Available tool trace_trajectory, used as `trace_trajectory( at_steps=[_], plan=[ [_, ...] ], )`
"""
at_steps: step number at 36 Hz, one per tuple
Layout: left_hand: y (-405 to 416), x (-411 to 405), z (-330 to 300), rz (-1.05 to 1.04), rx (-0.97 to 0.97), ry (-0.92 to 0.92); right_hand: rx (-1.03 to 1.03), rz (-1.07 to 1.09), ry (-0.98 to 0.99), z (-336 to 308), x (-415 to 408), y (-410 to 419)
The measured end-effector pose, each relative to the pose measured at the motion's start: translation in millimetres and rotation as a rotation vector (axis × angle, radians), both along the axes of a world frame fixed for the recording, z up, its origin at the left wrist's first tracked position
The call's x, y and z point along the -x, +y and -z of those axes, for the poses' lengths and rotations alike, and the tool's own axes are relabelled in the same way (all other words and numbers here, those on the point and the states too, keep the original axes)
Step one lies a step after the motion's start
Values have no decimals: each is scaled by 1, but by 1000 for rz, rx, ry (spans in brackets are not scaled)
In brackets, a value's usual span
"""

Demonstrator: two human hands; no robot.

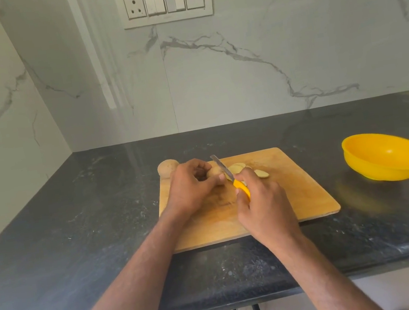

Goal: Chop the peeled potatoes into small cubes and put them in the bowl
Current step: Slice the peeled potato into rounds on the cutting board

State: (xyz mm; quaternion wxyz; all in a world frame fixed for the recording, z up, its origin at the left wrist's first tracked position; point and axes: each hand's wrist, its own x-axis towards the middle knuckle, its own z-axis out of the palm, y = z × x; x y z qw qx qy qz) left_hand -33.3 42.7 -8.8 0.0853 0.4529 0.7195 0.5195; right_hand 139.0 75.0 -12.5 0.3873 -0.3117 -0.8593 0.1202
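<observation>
Though gripped, potato (pixel 214 172) half hidden under left hand (pixel 192 188).

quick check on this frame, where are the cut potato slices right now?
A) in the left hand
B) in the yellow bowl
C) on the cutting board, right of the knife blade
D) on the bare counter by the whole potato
C: the potato slices lie on the cutting board just right of the knife, while the yellow bowl stands apart on the counter and looks empty.
</observation>
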Motion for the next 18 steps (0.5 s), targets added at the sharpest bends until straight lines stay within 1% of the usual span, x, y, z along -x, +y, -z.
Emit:
trace_trajectory(
  at_steps=[9,14,18],
  plan=[
    [-2,3,2,46,13,61,11,13,-11,-2,1,-2],
    [1,2,2,15,12,91,8,10,36,-1,0,-2],
    [2,3,1,3,23,100,10,11,32,-2,0,-2]
  ],
)
